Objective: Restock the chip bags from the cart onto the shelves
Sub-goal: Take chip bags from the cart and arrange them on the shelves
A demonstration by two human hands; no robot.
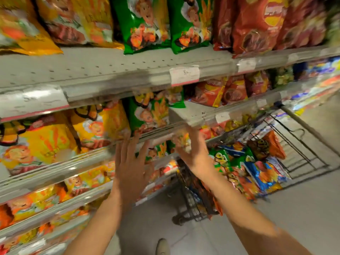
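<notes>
both hands up at the shelf edge [161, 131], frame blurry. left hand [131, 164] flat, fingers spread, holding nothing. right hand [193, 150] reaches under the edge near a green bag [149, 115]; can't tell if it grips anything. chip bags [257, 170] piled in the wire cart [303, 144] to the right, on the floor [303, 208].

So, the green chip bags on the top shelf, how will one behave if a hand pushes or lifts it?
The green chip bags look puffed with air, so probably light for their size. The glossy film suggests a slippery, crinkly surface that dents under fingers. They stand tall on narrow bottoms on the top shelf, so a push may tip one over.
</notes>
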